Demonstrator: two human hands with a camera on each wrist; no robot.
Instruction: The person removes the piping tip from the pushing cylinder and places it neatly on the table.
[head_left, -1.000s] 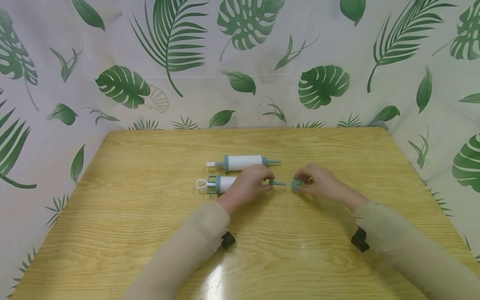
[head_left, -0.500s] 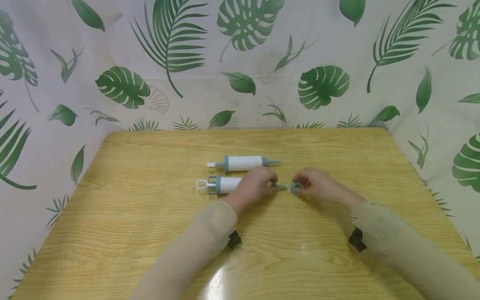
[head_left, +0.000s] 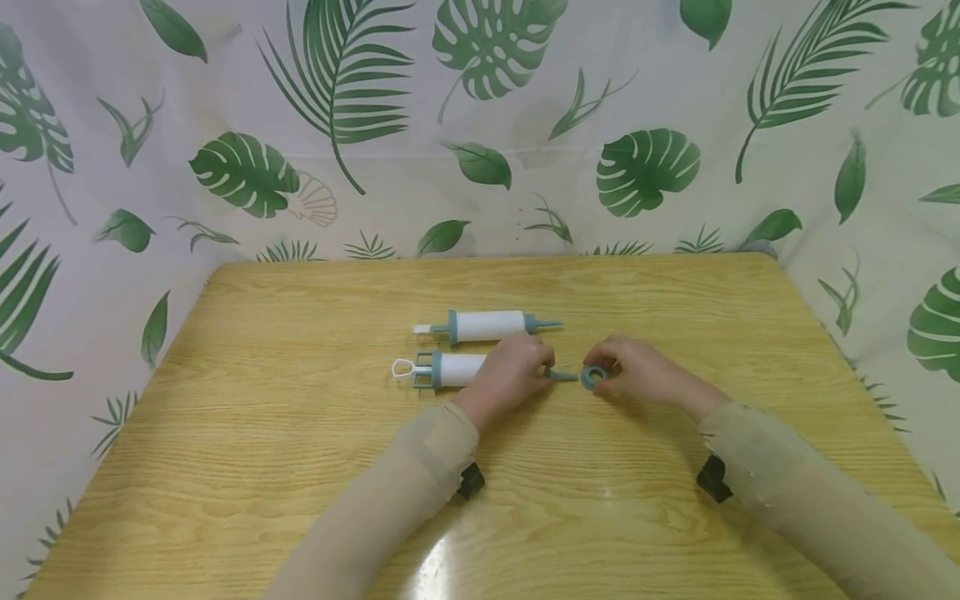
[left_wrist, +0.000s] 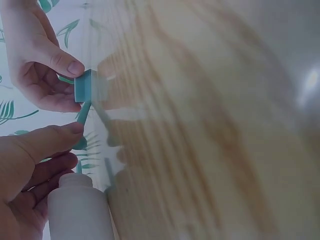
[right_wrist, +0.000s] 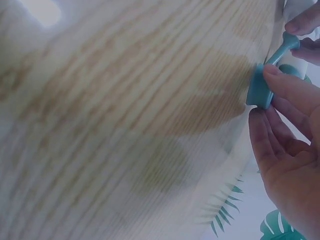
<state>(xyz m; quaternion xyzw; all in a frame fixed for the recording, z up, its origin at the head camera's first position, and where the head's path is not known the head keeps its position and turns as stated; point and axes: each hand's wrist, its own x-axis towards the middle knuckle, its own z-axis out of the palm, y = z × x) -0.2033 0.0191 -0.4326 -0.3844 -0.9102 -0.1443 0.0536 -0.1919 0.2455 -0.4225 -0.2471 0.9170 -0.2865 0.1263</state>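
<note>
Nearest in my feed, beige sleeves (head_left: 375, 500) cross the wood-grain surface (head_left: 585, 533). Past them, I see the left hand (head_left: 508, 373) pinching a teal nozzle (head_left: 562, 376), its narrow end right by the teal ring (head_left: 587, 380) that the right hand (head_left: 637, 373) pinches; I can't tell whether they touch. A white tube (head_left: 459, 369) lies alongside, a second tube (head_left: 489, 326) beyond, then leaf-print cloth (head_left: 540, 237).

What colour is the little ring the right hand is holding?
The ring is blue-green, showing best in the right wrist view.
</note>
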